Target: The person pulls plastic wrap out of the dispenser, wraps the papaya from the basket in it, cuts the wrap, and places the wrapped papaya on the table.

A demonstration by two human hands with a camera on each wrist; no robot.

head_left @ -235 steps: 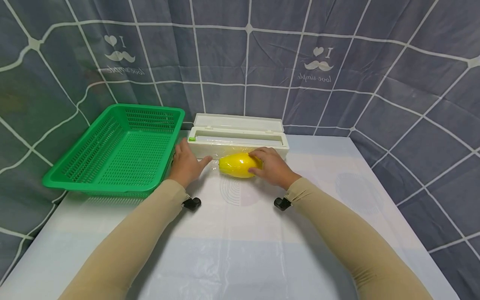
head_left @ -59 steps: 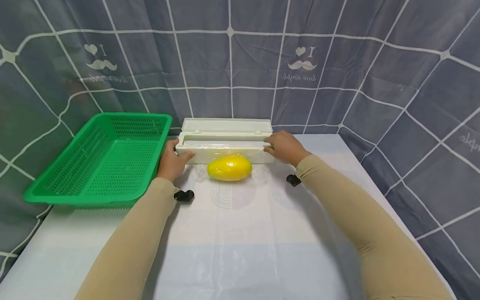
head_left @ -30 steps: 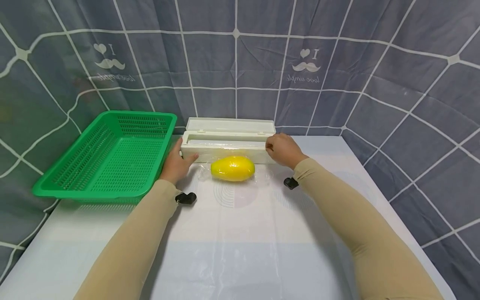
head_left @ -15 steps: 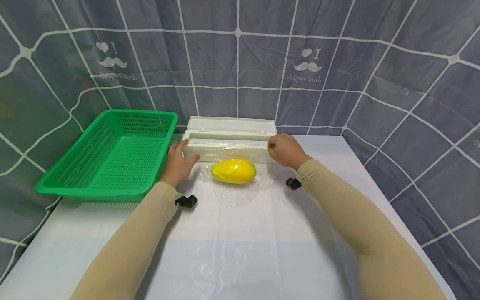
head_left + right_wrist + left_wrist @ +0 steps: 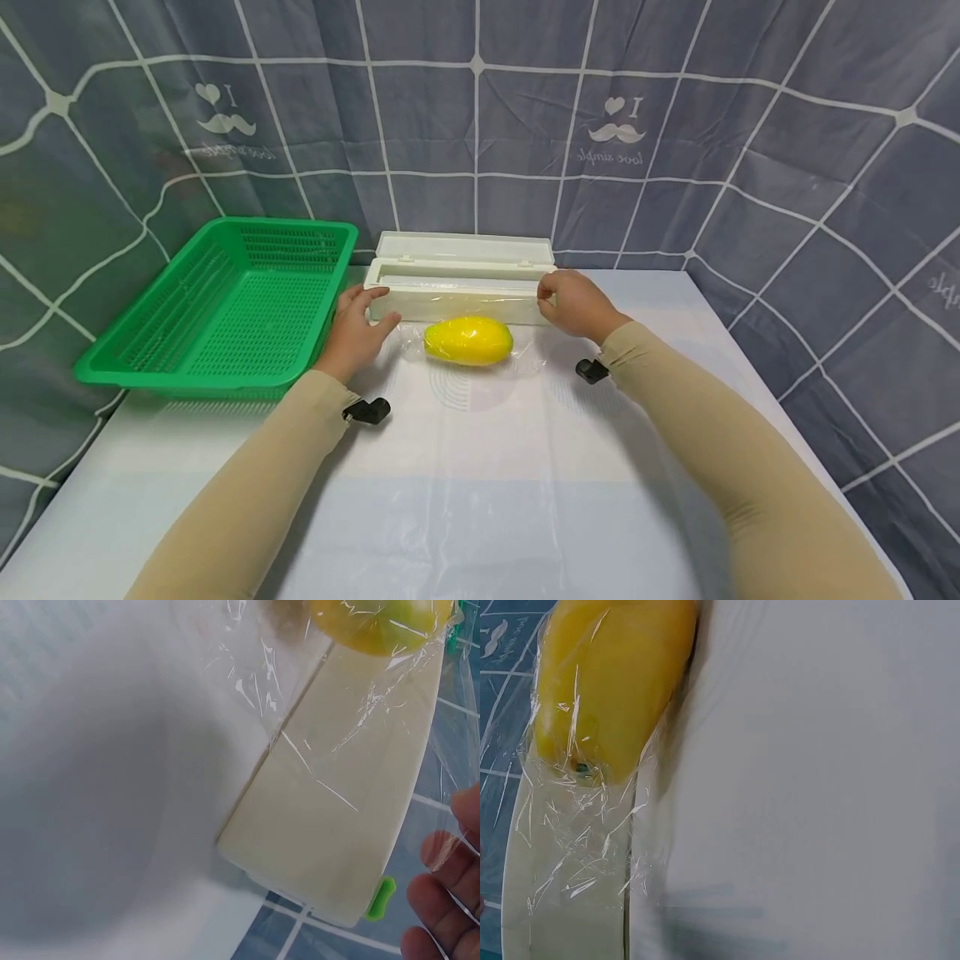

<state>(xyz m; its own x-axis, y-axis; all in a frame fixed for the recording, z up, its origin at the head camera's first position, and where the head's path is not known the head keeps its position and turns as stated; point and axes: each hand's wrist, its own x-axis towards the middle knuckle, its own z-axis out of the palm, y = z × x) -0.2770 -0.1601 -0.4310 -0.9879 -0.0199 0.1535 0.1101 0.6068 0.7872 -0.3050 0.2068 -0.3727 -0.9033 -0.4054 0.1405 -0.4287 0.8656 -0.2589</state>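
Observation:
A yellow papaya-like fruit (image 5: pixel 468 341) wrapped in clear cling film lies on its side before the open cling film dispenser box (image 5: pixel 465 308). Film (image 5: pixel 259 682) spreads around the fruit and over the box's front. My right hand (image 5: pixel 576 303) pinches the film's edge between thumb and fingers at the box's right end. Beside it, in the right wrist view, a green slider (image 5: pixel 380 898) sits on the box. My left hand (image 5: pixel 356 331) is at the box's left end, index finger extended across the corner and thumb apart; whether it touches film cannot be seen.
A green plastic basket (image 5: pixel 217 382) stands left, close to my left hand. The box's raised lid (image 5: pixel 465 247) is at the back, before a grey checked curtain (image 5: pixel 525 125). A pale cloth covers the table (image 5: pixel 480 517).
Since the earliest frame, my right hand has gone from the fruit to the box's right end; the green slider has gone from left to right. Lately, my left index finger moved over the corner.

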